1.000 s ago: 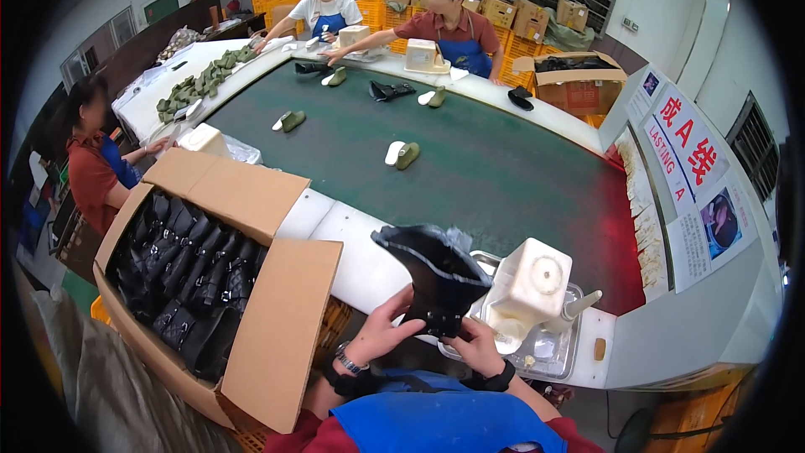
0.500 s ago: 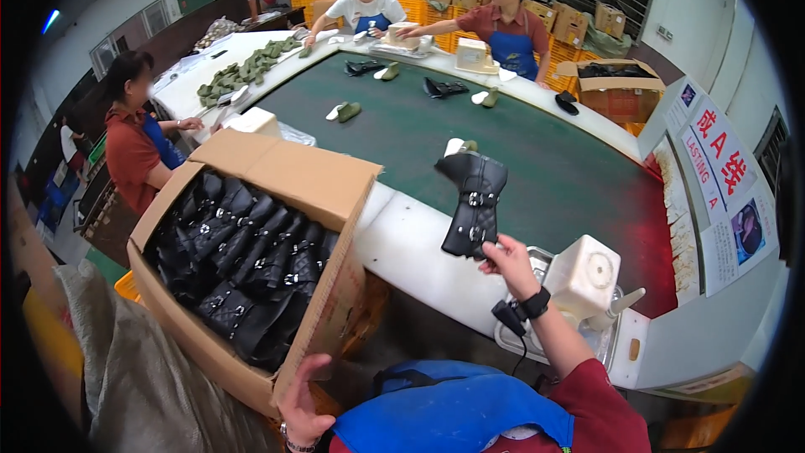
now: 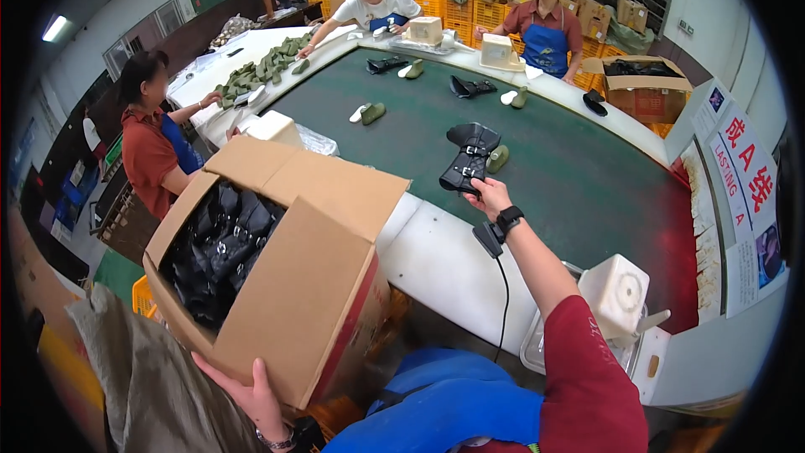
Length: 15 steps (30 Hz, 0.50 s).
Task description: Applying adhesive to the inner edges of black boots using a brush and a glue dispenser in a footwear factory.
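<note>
My right fingers [image 3: 485,190] pinch the near end of a black boot [image 3: 470,158], which stretches ahead of them over the green belt [image 3: 402,151]. Just past them, an olive shoe [image 3: 498,159] shows beside it. My left fingers [image 3: 223,378] lie spread against the box [image 3: 293,302], more boots [image 3: 225,247] ahead of them inside.

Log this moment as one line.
right hand: holds black boot upper at green surface, contact unclear | left hand: open against cardboard box | inside box: more black uppers
</note>
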{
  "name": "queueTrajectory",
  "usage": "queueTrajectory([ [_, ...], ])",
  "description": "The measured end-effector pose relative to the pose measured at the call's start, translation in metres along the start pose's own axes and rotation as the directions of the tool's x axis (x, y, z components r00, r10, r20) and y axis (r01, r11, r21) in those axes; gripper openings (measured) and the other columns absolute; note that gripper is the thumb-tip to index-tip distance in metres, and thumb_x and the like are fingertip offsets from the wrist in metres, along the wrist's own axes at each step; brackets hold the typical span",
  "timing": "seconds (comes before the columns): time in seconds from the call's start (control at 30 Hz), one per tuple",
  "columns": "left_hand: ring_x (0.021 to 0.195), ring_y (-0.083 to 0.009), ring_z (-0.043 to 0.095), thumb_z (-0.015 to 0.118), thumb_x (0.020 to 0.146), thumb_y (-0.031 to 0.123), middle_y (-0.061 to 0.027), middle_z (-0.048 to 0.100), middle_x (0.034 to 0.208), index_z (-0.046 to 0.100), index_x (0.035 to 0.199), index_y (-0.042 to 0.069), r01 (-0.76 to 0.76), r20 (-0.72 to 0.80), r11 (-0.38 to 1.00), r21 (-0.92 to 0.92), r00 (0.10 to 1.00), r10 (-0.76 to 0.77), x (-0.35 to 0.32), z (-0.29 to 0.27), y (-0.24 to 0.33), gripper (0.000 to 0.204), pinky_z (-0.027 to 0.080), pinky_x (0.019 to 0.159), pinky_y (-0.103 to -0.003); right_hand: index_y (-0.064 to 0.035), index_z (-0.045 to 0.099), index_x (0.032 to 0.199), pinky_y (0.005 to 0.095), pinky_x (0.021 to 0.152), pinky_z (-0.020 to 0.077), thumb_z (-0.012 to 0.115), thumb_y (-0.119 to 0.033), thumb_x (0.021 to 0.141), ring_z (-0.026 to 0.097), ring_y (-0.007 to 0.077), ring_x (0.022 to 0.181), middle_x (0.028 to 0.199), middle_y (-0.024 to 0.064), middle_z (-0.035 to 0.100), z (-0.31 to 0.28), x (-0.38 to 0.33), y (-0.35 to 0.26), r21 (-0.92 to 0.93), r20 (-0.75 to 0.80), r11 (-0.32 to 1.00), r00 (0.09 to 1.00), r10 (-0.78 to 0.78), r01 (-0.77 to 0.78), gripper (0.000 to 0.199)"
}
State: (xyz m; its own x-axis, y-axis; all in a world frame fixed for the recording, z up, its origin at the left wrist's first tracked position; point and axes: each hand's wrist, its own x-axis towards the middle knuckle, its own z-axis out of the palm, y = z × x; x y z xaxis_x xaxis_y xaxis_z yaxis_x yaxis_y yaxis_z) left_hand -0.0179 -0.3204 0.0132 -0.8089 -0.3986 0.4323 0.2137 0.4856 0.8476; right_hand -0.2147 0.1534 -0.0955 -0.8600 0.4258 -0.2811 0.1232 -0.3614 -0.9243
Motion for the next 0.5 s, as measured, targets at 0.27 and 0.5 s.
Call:
queueTrajectory([
  [0.27, 0.111, -0.0278, 0.041, 0.06, 0.084, 0.012, -0.0198, 0.04, 0.124, 0.03, 0.127, -0.002, 0.17, -0.046, 0.973, 0.159, 0.985, -0.164, 0.013, 0.005, -0.004, 0.055, 0.034, 0.097, -0.037, -0.0012, 0.053, 0.093, 0.0236, 0.047, 0.051, 0.057, -0.009, 0.083, 0.062, 0.019, 0.062, 0.082, 0.0105, 0.06, 0.035, 0.141, 0.054, 0.08, -0.065, 0.983, 0.983, 0.173, -0.168, 0.013],
  [0.5, 0.104, -0.0183, 0.045, 0.058, 0.075, 0.0, -0.0101, 0.041, 0.112, 0.033, 0.119, 0.004, 0.33, -0.036, 0.918, 0.218, 0.943, -0.331, 0.018, -0.007, -0.009, 0.051, 0.039, 0.089, -0.03, -0.002, 0.051, 0.097, 0.0263, 0.048, 0.0512, 0.052, -0.018, 0.086, 0.061, 0.0194, 0.058, 0.073, 0.0113, 0.059, 0.032, 0.218, 0.125, 0.206, 0.186, 0.914, 0.931, 0.315, -0.35, 0.02],
])
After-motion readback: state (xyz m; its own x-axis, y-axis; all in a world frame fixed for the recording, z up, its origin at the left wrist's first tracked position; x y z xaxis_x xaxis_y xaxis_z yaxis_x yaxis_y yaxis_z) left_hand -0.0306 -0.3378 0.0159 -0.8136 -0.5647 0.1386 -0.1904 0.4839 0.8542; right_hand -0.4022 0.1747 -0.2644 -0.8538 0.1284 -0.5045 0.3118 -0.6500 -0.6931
